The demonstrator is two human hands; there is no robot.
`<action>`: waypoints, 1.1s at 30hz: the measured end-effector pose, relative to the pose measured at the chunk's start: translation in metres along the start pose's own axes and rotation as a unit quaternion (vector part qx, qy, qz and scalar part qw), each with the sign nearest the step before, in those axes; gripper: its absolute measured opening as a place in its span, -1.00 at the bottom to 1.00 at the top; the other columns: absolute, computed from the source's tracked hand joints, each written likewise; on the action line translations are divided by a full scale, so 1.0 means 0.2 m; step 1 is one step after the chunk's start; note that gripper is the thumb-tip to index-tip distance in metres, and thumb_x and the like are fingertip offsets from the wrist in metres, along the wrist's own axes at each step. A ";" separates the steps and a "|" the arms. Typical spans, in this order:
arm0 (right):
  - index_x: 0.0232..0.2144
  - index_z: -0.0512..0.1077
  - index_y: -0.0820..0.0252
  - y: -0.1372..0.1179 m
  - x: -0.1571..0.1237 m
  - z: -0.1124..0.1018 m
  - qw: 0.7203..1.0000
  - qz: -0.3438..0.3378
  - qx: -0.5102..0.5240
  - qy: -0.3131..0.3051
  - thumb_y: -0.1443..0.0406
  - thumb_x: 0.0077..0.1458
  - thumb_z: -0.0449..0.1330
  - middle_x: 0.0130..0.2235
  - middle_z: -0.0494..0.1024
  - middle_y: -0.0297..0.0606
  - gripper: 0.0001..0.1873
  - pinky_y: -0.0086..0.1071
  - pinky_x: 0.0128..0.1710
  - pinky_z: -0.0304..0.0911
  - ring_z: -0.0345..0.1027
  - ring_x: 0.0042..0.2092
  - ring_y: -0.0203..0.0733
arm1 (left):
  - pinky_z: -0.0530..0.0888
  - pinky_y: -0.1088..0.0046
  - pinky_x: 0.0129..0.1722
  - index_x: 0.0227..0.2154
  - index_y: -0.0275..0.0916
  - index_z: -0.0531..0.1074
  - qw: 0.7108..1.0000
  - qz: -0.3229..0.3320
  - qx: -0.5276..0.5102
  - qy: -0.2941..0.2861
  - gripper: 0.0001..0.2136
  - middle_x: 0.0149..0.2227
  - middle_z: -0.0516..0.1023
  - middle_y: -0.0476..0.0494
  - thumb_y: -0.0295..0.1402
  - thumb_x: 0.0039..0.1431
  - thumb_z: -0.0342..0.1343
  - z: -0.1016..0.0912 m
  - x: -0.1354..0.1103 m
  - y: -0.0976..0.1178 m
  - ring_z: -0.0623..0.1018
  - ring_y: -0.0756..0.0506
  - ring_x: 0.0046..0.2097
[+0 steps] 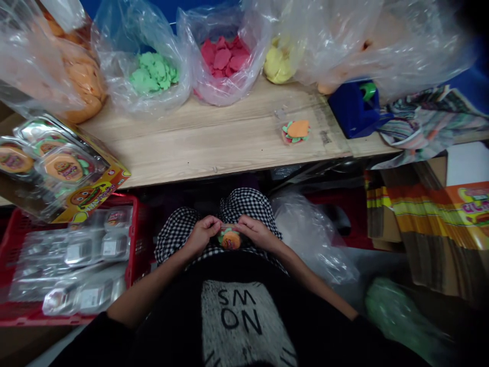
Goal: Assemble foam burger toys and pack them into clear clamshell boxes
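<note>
Over my lap, both hands hold a small clear plastic clamshell pack (230,239) with a burger-like piece inside, orange on top with green beside it. My left hand (204,233) pinches its left edge, thumb and fingers pressed together. On the opposite edge, my right hand (256,233) has the same kind of pinch. Whether the pack's lid is fully closed cannot be made out. Ahead on the wooden bench (179,148) lies a loose stacked burger (295,131) with orange, green and red layers.
Clear bags along the back hold green pieces (155,73), red pieces (224,56) and yellow pieces (278,63). A blue tape dispenser (353,112) stands right. At left, a display box (95,196) of packs sits above a red crate (132,239). Folded printed cartons (428,219) are stacked right.
</note>
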State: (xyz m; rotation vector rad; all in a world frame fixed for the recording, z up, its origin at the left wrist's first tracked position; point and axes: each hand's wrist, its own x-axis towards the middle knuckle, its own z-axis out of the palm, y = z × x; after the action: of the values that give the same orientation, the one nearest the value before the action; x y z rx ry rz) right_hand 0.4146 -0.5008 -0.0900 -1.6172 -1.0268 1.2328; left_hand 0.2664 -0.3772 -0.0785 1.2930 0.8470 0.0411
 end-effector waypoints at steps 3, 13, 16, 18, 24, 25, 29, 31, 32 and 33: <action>-0.57 0.15 0.18 0.00 0.01 0.00 1.000 0.004 0.014 0.000 0.05 0.08 -0.07 -0.55 0.11 -0.43 -0.64 -0.44 -0.49 -0.04 0.00 -0.48 -0.35 | 0.24 0.51 -0.42 -0.50 -0.31 0.34 0.999 0.007 0.033 -0.020 -0.75 -0.52 0.32 -0.01 -0.18 -0.02 0.03 -0.02 0.01 0.01 0.28 0.02 -0.45; -0.57 0.16 0.20 -0.04 0.14 -0.02 0.995 -0.031 0.053 -0.073 0.06 0.05 -0.01 -0.54 0.12 -0.45 -0.65 -0.46 -0.50 -0.05 0.00 -0.48 -0.38 | 0.29 0.48 -0.41 -0.27 -0.25 0.26 0.915 0.079 0.367 -0.147 -0.55 -0.37 0.39 -0.03 -0.09 -0.21 0.17 -0.05 0.06 0.17 0.38 -0.04 -0.36; -0.56 0.16 0.20 -0.02 0.16 0.00 0.996 -0.014 0.065 -0.056 0.04 0.05 -0.02 -0.54 0.12 -0.45 -0.64 -0.46 -0.50 -0.05 0.00 -0.48 -0.38 | 0.31 0.47 -0.39 -0.19 -0.24 0.26 0.911 0.080 0.381 -0.134 -0.45 -0.35 0.42 -0.02 -0.09 -0.27 0.20 -0.04 0.08 0.14 0.41 -0.05 -0.35; -0.54 0.17 0.20 0.01 0.16 0.02 0.998 -0.003 0.056 -0.043 0.03 0.06 -0.04 -0.53 0.13 -0.44 -0.64 -0.46 -0.49 -0.03 0.01 -0.47 -0.37 | 0.33 0.46 -0.29 -0.12 -0.22 0.26 0.927 0.096 0.339 -0.124 -0.46 -0.28 0.44 -0.04 -0.12 -0.20 0.18 -0.05 0.09 0.10 0.43 -0.06 -0.27; -0.52 0.19 0.19 0.07 0.11 0.07 0.998 0.007 0.036 -0.054 0.02 0.07 -0.06 -0.51 0.16 -0.43 -0.63 -0.45 -0.45 0.00 0.04 -0.45 -0.36 | 0.34 0.44 -0.18 -0.15 -0.26 0.32 0.980 0.076 0.172 -0.069 -0.58 -0.22 0.44 -0.09 -0.19 -0.10 0.13 -0.07 0.06 0.00 0.42 -0.07 -0.19; -0.52 0.18 0.19 0.07 0.11 0.07 0.998 0.002 0.044 -0.053 0.02 0.07 -0.06 -0.51 0.16 -0.43 -0.63 -0.45 -0.45 0.00 0.04 -0.45 -0.36 | 0.34 0.43 -0.19 -0.18 -0.27 0.33 0.983 0.074 0.155 -0.062 -0.60 -0.24 0.44 -0.08 -0.20 -0.10 0.13 -0.07 0.06 -0.02 0.41 -0.07 -0.20; -0.56 0.17 0.20 0.05 0.14 0.10 0.996 0.004 0.072 -0.055 0.00 0.04 -0.04 -0.53 0.15 -0.44 -0.60 -0.45 -0.46 0.00 0.03 -0.45 -0.37 | 0.33 0.45 -0.21 -0.24 -0.28 0.36 0.992 0.070 0.092 -0.041 -0.65 -0.28 0.43 -0.07 -0.24 -0.11 0.16 -0.08 0.03 -0.04 0.40 -0.05 -0.23; -0.56 0.17 0.19 0.04 0.15 0.11 0.995 0.015 0.081 -0.056 -0.02 0.03 -0.03 -0.53 0.15 -0.44 -0.60 -0.46 -0.46 0.00 0.03 -0.46 -0.37 | 0.33 0.46 -0.24 -0.26 -0.28 0.36 0.996 0.059 0.059 -0.037 -0.65 -0.31 0.43 -0.06 -0.25 -0.14 0.18 -0.08 0.02 -0.05 0.41 -0.04 -0.26; -0.56 0.17 0.19 0.04 0.15 0.11 0.995 0.018 0.079 -0.055 -0.02 0.02 -0.03 -0.53 0.15 -0.44 -0.60 -0.46 -0.46 0.00 0.03 -0.46 -0.37 | 0.33 0.47 -0.25 -0.27 -0.28 0.37 0.997 0.053 0.045 -0.032 -0.65 -0.32 0.44 -0.05 -0.26 -0.16 0.20 -0.08 0.02 -0.05 0.41 -0.04 -0.27; -0.56 0.17 0.19 0.05 0.15 0.10 0.996 0.021 0.073 -0.053 -0.01 0.02 -0.03 -0.53 0.15 -0.44 -0.60 -0.46 -0.46 0.00 0.03 -0.46 -0.37 | 0.33 0.47 -0.25 -0.29 -0.29 0.38 0.998 0.049 0.029 -0.020 -0.65 -0.34 0.44 -0.05 -0.27 -0.19 0.22 -0.08 0.02 -0.06 0.41 -0.03 -0.28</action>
State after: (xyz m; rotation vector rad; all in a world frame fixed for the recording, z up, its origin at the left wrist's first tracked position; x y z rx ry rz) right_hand 0.4008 -0.4721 -0.1114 -1.4808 -0.9489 1.4004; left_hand 0.2550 -0.3650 -0.0916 1.3858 0.7540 0.0679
